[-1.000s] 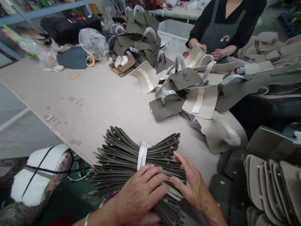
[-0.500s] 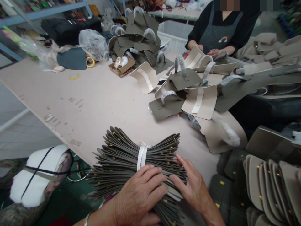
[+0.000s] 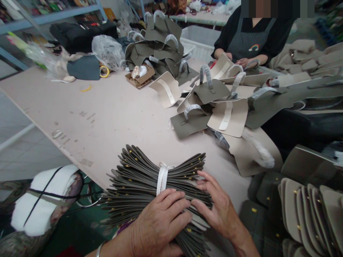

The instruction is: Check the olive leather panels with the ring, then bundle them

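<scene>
A thick bundle of dark grey-green leather-like pieces (image 3: 134,189) lies at the table's near edge. A white band (image 3: 162,180) cinches its middle, and both ends fan out, dotted with small gold marks. My left hand (image 3: 163,217) lies over the bundle just below the band, its fingers curved around the pieces and its thumb low down. Beside it, at the fanned right end, my right hand (image 3: 221,207) has thumb and fingers spread, the tips touching the pieces' edges. A paler piece (image 3: 199,221) pokes out between the hands.
Bag panels with wrapped handles (image 3: 211,91) are heaped ahead on the right; more (image 3: 160,43) stand behind. A small cardboard box (image 3: 140,78) and yellow tape roll (image 3: 104,71) lie farther back. Beige stacked pieces (image 3: 302,210) are at right. A co-worker (image 3: 249,39) stands across the table (image 3: 115,110).
My right hand's fingers have lifted and spread slightly at the bundle's right end. My left hand and the bundle stay almost in place.
</scene>
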Action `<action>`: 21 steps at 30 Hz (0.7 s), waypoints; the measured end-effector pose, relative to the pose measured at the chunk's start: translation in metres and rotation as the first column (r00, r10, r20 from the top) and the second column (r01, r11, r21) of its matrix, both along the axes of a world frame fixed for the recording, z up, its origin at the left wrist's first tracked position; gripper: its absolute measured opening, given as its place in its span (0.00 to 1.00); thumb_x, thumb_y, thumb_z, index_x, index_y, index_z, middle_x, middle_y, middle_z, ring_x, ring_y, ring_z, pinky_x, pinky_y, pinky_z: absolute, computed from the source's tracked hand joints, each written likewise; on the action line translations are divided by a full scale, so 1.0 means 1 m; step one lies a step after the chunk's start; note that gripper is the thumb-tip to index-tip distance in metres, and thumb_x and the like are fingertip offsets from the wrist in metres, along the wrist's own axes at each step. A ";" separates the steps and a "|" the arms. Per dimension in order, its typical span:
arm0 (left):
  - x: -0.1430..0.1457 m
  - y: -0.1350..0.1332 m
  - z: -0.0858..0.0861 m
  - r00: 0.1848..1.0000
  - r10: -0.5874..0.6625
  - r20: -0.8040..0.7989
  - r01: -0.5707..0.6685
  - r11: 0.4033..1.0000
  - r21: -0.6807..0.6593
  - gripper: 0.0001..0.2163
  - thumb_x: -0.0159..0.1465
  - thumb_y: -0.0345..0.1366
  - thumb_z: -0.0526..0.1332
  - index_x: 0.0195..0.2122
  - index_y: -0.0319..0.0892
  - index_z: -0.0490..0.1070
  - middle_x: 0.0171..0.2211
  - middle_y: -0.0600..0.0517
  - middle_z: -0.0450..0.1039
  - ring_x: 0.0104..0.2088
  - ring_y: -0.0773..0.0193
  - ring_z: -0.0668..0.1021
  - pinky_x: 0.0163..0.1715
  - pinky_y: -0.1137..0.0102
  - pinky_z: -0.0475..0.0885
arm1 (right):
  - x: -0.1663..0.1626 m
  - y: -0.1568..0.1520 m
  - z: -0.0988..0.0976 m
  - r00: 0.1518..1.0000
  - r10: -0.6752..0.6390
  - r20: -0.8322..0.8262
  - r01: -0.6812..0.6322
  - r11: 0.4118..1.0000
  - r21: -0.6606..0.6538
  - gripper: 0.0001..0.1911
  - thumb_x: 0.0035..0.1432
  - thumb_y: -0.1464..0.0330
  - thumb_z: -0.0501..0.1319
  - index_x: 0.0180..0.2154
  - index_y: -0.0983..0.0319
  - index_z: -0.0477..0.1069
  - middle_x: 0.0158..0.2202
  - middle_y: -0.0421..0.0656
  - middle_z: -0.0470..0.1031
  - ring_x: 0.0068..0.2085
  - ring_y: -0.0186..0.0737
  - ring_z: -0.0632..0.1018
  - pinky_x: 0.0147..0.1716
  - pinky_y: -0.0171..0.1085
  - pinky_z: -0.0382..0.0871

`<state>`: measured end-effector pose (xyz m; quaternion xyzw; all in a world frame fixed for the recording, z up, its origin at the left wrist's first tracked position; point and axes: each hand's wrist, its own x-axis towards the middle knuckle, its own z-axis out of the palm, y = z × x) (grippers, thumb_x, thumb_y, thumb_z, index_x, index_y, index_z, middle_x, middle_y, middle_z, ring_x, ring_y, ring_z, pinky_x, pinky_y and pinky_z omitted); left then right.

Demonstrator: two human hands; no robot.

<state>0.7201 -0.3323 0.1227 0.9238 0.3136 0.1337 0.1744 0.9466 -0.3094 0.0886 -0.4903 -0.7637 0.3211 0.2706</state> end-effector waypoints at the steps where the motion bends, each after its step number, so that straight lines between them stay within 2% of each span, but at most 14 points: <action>1: 0.000 -0.001 0.000 1.000 0.009 0.010 -0.009 1.000 0.003 0.20 0.62 0.50 0.55 0.49 0.41 0.68 0.51 0.47 0.71 0.56 0.52 0.68 0.60 0.56 0.56 | 0.000 0.002 0.001 1.000 0.017 0.005 -0.017 1.000 0.001 0.09 0.57 0.66 0.62 0.40 0.61 0.68 0.57 0.56 0.66 0.56 0.49 0.71 0.52 0.46 0.69; 7: 0.000 -0.003 -0.003 1.000 0.018 0.017 -0.018 1.000 0.000 0.21 0.62 0.51 0.56 0.49 0.41 0.68 0.50 0.48 0.71 0.56 0.54 0.67 0.61 0.58 0.52 | 0.003 0.013 0.007 0.992 0.122 0.026 -0.123 0.992 0.039 0.07 0.56 0.68 0.63 0.37 0.60 0.68 0.57 0.54 0.68 0.58 0.49 0.70 0.54 0.47 0.68; 12: 0.000 -0.004 -0.006 0.999 0.028 0.018 -0.028 0.999 -0.018 0.22 0.60 0.52 0.58 0.49 0.42 0.68 0.51 0.48 0.71 0.57 0.53 0.67 0.61 0.57 0.53 | 0.003 0.017 0.006 0.986 0.165 0.033 -0.167 0.984 0.067 0.07 0.56 0.69 0.63 0.37 0.60 0.68 0.55 0.53 0.71 0.55 0.49 0.72 0.53 0.49 0.67; 16: -0.003 0.000 0.001 0.999 -0.021 -0.043 0.019 0.999 -0.048 0.23 0.61 0.50 0.59 0.52 0.42 0.66 0.54 0.47 0.69 0.58 0.52 0.66 0.61 0.55 0.56 | 0.004 0.015 0.003 0.987 0.164 0.002 -0.163 0.982 0.095 0.06 0.57 0.69 0.63 0.38 0.60 0.68 0.51 0.52 0.73 0.51 0.48 0.74 0.49 0.48 0.68; 21: -0.007 0.002 0.015 0.999 -0.039 -0.015 0.039 0.999 -0.008 0.21 0.62 0.47 0.59 0.52 0.41 0.67 0.54 0.46 0.70 0.57 0.53 0.67 0.60 0.56 0.59 | 0.003 0.010 0.001 0.987 0.133 -0.087 -0.125 0.988 0.091 0.08 0.57 0.71 0.62 0.40 0.59 0.68 0.46 0.48 0.75 0.46 0.45 0.75 0.44 0.44 0.71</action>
